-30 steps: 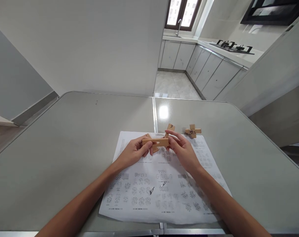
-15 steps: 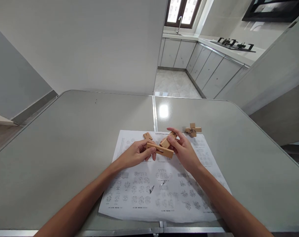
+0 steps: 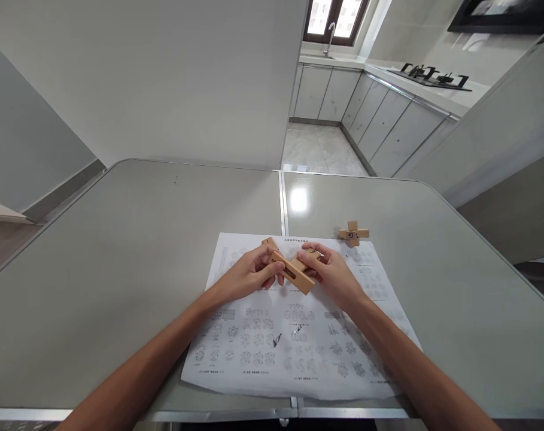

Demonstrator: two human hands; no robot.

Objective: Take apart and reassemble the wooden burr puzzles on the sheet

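Between thumb and fingers, my left hand (image 3: 250, 273) is closed on a slotted wooden puzzle piece (image 3: 298, 279), a flat bar with a long dark slot facing up. A second wooden piece (image 3: 306, 260), with a dark mark on it, is pinched in my right hand (image 3: 332, 268) just behind the slotted bar. The two pieces meet or overlap; whether they interlock I cannot tell. Behind my left fingers shows another marked wooden piece (image 3: 270, 242), partly hidden. Under both hands lies a printed sheet (image 3: 254, 383) of small assembly drawings, with two pen ticks on it.
An assembled cross-shaped wooden puzzle (image 3: 353, 234) with letters on it rests at the sheet's far right edge. The grey table (image 3: 119, 257) has a metal seam (image 3: 283, 203) down its middle. Beyond it are a wall and a kitchen with a stove (image 3: 428, 78).
My left hand has tilted the slotted bar so its slotted face turns upward and its right end drops. My right hand has lowered its piece and turned it flatter against the bar.
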